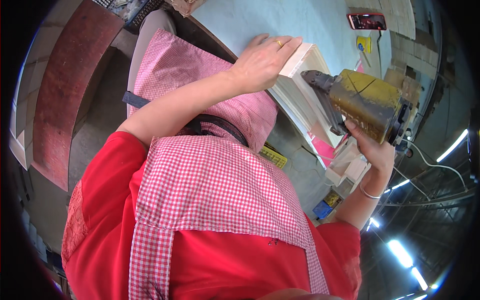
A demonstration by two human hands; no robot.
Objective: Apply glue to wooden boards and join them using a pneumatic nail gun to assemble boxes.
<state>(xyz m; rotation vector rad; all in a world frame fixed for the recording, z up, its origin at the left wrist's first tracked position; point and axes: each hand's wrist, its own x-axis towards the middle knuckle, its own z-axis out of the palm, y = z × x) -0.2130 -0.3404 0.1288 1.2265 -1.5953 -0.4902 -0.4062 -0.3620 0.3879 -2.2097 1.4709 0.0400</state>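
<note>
My left hand (262,61) is wrapped over the near left end of a pale wooden box (300,102), with its fingers along the upper edge. The box rests tilted in view at the edge of a light blue worktable (240,20). In my right hand (372,147) is a worn yellow nail gun (365,95), gripped by its handle. The gun's dark nose lies over the box, close to my left fingers; whether it touches the wood I cannot tell. Part of my right grip is hidden behind the gun.
A phone in a red case (366,21) and a yellow tape roll (364,44) are at the table's far right. Wooden pieces (410,57) are stacked beyond. A pale hose (432,165) curves at right. A red-brown bench (65,90) stands at left.
</note>
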